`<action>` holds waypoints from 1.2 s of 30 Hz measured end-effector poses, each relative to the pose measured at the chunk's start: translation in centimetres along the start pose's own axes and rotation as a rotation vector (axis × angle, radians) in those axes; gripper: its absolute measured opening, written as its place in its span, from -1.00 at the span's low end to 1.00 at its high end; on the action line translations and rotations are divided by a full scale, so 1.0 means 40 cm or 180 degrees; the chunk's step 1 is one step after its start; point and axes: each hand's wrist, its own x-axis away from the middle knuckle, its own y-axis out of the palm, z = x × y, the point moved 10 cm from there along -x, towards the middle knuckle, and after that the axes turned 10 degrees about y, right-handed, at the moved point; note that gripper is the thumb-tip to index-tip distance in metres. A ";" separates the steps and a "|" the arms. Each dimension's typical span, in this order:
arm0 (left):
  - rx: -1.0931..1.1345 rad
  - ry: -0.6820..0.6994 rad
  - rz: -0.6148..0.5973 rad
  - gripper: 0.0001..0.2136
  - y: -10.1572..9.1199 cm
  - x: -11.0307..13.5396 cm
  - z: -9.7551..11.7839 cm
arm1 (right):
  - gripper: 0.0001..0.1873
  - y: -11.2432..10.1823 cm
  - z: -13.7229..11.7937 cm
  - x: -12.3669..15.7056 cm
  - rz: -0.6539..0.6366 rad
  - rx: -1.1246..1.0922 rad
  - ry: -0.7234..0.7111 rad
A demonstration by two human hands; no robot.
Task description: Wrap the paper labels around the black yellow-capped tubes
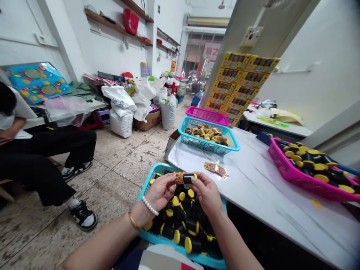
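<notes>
Between my two hands is a small black canister (189, 178) with a yellow end, lying sideways. My left hand (161, 190), wearing a pearl bracelet and a gold bangle, pinches a printed yellow-brown sleeve (179, 177) at the canister's left end. Fingers of my right hand (207, 190) close on the canister's yellow right end. How far the sleeve covers the canister is hard to see. Directly below, a blue basket (149, 183) is full of black canisters with yellow caps (191, 225). On the table, a flat strip of printed sleeves (216, 169) lies beyond my right hand.
A second blue basket (209, 147) holds sleeved canisters on the white marbled table (253, 187). To the right, a pink basket (298, 179) holds black canisters. Yellow boxes (239, 84) are stacked by the pillar. Another person (42, 150) sits at left, near white sacks (121, 116).
</notes>
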 end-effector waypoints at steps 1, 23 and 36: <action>0.0028 -0.0017 -0.0023 -0.94 0.005 0.002 -0.001 | -0.74 -0.003 0.000 -0.001 0.0065 0.0056 -0.0016; 0.0143 -0.0167 0.0031 -0.91 -0.005 0.022 -0.020 | -0.79 0.034 -0.046 0.013 -0.0018 0.0705 -0.0444; -0.0986 0.0193 -0.0705 -0.65 0.020 0.030 -0.001 | -0.68 0.012 -0.013 0.034 0.0036 0.0861 -0.0631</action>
